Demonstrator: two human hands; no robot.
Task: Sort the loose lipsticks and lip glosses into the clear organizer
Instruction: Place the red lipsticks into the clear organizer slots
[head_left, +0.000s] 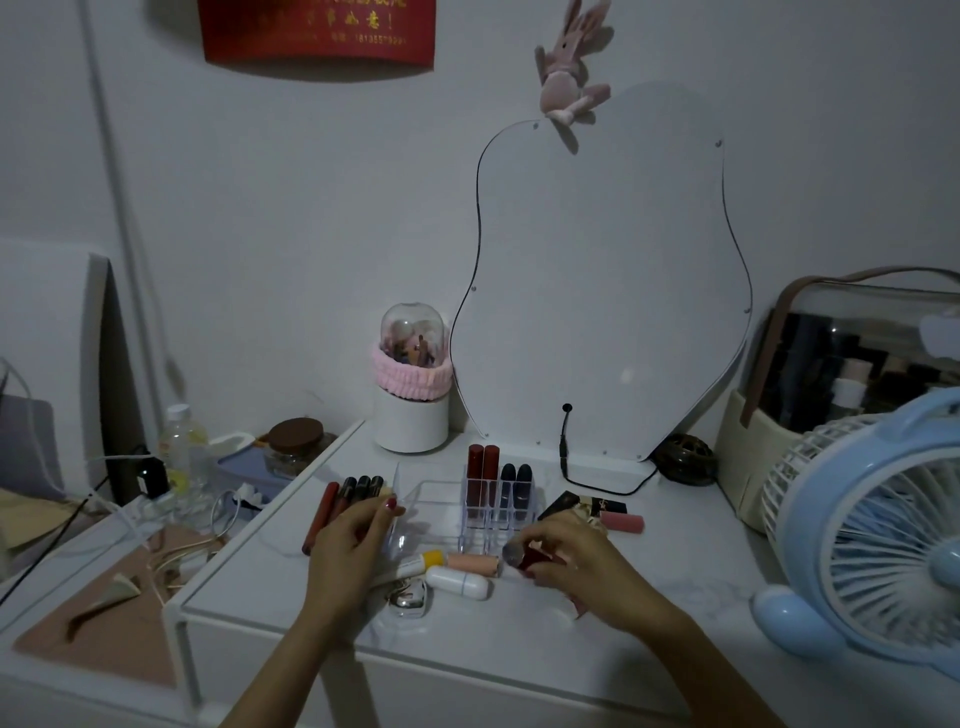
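Observation:
A clear organizer (441, 499) stands mid-table; two red tubes (482, 467) and two dark lipsticks (515, 480) stand upright in its slots. My right hand (566, 564) grips a dark red lipstick (527, 558) with a silver end, just in front of the organizer. My left hand (353, 545) rests at the organizer's left corner, fingers curled over the ends of several dark lip glosses (358, 488). A long red gloss (319, 517) lies left of them. A peach tube (472, 563), a yellow-capped tube (423, 562) and a white capsule (457, 582) lie between my hands. A pink lipstick (622, 521) lies at right.
A wavy mirror (602, 291) leans on the wall behind, its cable (566, 457) on the table. A white brush holder (410, 395) stands back left, a blue fan (872, 530) and cosmetics case (852, 364) at right. Lower side table (104, 613) with clutter at left.

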